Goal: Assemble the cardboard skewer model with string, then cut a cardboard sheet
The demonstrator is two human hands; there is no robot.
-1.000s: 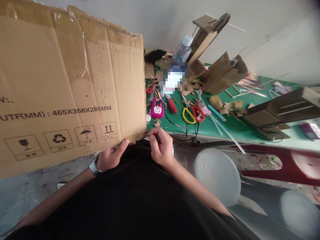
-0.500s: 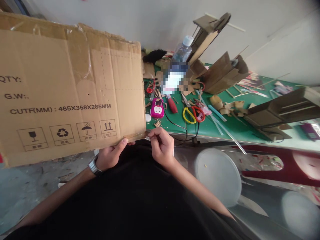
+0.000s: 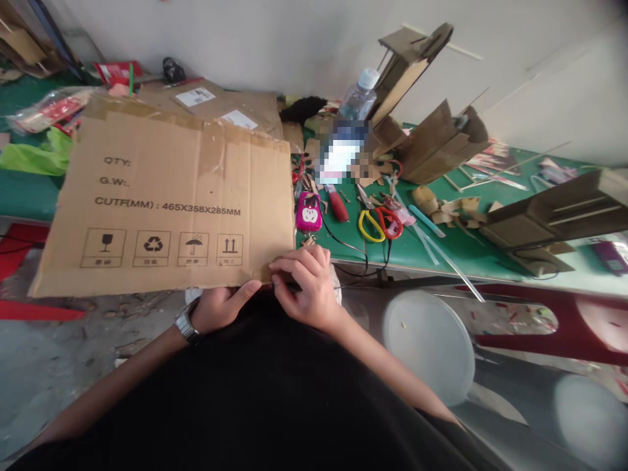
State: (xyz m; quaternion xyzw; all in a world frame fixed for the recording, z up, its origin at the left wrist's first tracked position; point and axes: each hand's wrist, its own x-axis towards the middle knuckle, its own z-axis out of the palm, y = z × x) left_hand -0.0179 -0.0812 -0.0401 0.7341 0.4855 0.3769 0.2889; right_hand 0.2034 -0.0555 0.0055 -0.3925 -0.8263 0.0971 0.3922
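Observation:
A large printed cardboard sheet (image 3: 171, 170) is tilted in front of me, its lower edge close to my body and strips of brown tape on its surface. My left hand (image 3: 223, 306) grips that lower edge, thumb on the printed face and the other fingers hidden behind. At the sheet's lower right corner, my right hand (image 3: 307, 284) has its fingers curled over the edge, closed on the cardboard. To the right of the sheet lie a pink power socket (image 3: 309, 211), a red-handled tool (image 3: 337, 204) and scissors (image 3: 373, 226) with yellow and red handles.
The green table (image 3: 343, 252) also bears a bottle (image 3: 358, 98), cardboard structures (image 3: 436, 147), clear sticks (image 3: 449, 261) and scraps. Flat cardboard with white labels (image 3: 240, 119) lies behind the sheet. Grey round stools (image 3: 429, 347) stand at the lower right.
The cardboard sheet has tipped down and away from me, uncovering the table's left side. My right hand has shifted slightly left and now wraps over the corner.

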